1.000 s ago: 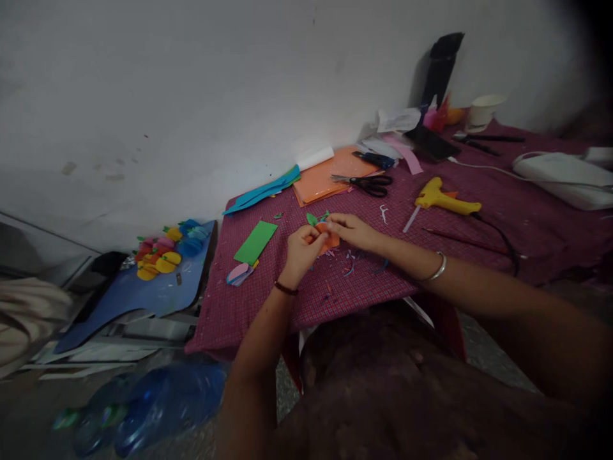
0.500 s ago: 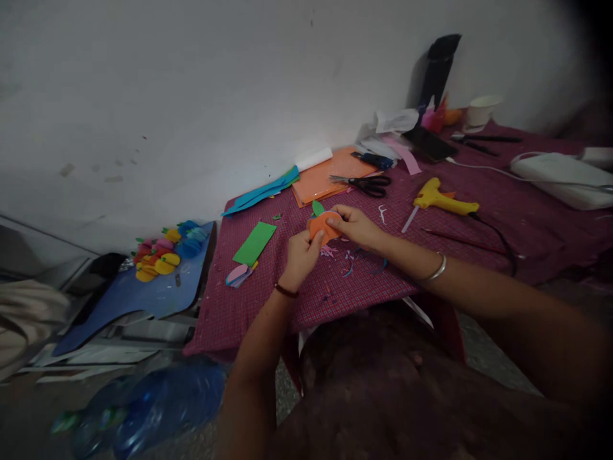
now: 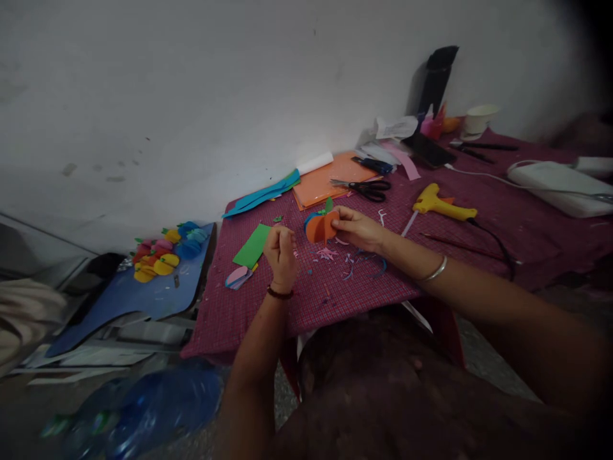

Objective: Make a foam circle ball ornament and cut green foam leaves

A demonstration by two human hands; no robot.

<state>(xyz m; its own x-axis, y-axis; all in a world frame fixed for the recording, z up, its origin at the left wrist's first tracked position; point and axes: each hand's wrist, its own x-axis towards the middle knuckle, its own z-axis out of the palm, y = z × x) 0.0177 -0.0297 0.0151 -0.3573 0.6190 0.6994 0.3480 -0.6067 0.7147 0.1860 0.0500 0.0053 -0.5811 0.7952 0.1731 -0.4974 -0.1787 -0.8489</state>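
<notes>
An orange paper pumpkin with folded-out layers and a green leaf on top is pinched at its right edge by my right hand. A bit of blue shows behind its left side. My left hand is apart from it, fingers curled closed; whether anything is inside them is hidden. That hand overlaps the right end of a green sheet lying on the cloth. Close by are a small stack of pink and blue cut pieces and pink paper scraps.
Behind lie orange sheets, blue strips and black-handled scissors. To the right are a yellow glue gun with its cord, a phone and a paper cup. Colourful finished pieces sit on a blue board at left.
My left hand has let go of the paper pumpkin and drawn left, fingers curled. The pumpkin stays in my right hand, its layers now spread and the blue part showing.
</notes>
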